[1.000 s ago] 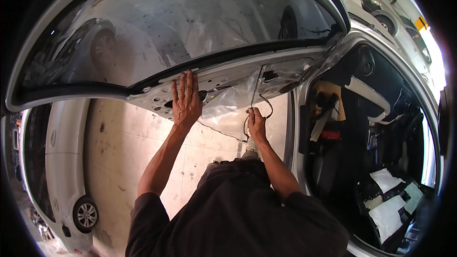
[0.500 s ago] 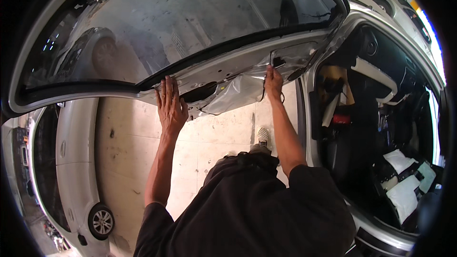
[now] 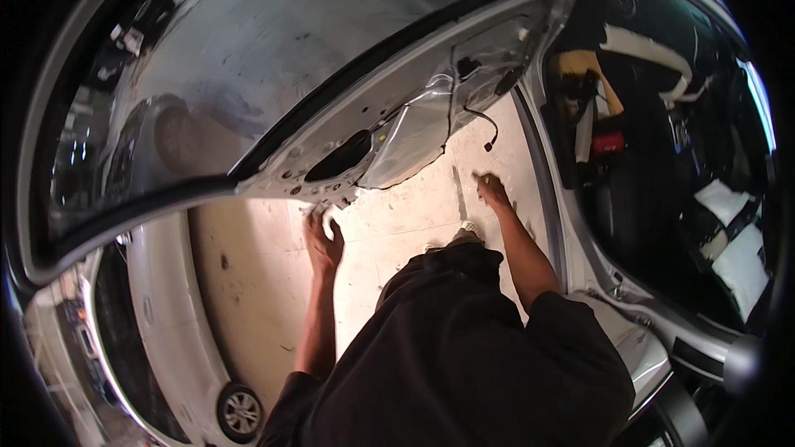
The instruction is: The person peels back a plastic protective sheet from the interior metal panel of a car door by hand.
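A silver car door (image 3: 281, 170) stands swung out in front of me, its bare metal inner side showing holes. Clear plastic sheeting (image 3: 410, 145) covers part of that panel, with a dark oval opening (image 3: 339, 156) to its left. My left hand (image 3: 324, 242) is just by the door's near end, thumb and fingers apart; whether its fingertips touch the metal is hard to tell. Off the door, my right hand (image 3: 492, 190) hangs in the air with fingers loosely bent and nothing visible in them. Beyond it a black cable (image 3: 490, 126) with a small connector dangles from the panel.
At right the car's open doorway (image 3: 551, 157) shows a dark cabin with white packets (image 3: 739, 269) and a red object (image 3: 607, 143). Another silver car (image 3: 178, 298) is parked at left. My shoe (image 3: 470, 230) rests on the pale floor (image 3: 389, 232).
Both hands have come away from where they lay on the door panel, drawing back toward me. The cable by my right hand now hangs loose. My view has turned and shifted.
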`<state>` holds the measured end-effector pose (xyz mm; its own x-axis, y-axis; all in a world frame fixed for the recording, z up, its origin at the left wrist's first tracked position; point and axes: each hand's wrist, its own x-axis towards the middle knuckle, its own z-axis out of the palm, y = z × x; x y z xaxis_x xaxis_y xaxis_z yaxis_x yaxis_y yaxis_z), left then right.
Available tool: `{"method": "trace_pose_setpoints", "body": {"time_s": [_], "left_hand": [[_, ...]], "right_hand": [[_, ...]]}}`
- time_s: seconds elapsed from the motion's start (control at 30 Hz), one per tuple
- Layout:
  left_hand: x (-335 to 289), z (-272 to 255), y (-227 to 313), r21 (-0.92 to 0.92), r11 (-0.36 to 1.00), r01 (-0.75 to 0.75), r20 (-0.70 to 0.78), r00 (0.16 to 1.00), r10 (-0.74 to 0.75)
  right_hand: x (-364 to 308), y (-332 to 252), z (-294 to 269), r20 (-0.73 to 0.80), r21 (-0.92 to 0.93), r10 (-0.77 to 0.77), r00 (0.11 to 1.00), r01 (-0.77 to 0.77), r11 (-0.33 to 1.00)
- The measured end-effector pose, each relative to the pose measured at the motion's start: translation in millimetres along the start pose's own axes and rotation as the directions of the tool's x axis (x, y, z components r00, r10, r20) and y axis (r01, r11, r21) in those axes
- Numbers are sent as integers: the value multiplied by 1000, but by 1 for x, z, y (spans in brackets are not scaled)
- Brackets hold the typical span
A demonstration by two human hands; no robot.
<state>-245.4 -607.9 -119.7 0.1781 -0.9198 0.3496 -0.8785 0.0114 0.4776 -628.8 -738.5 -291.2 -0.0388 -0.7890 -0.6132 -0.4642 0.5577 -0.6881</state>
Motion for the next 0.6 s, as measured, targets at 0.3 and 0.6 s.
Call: {"method": "trace_pose_setpoints", "body": {"time_s": [0.3,0.6], "left_hand": [[-60,8,-112,114,483,868,661,297,-689],[63,6,-164,37,831,555,653,616,-440]], "right_hand": [[-39,71,105,259,-67,7,966,10,998],[-47,-8,280,163,422,-143,976,62,904]]}}
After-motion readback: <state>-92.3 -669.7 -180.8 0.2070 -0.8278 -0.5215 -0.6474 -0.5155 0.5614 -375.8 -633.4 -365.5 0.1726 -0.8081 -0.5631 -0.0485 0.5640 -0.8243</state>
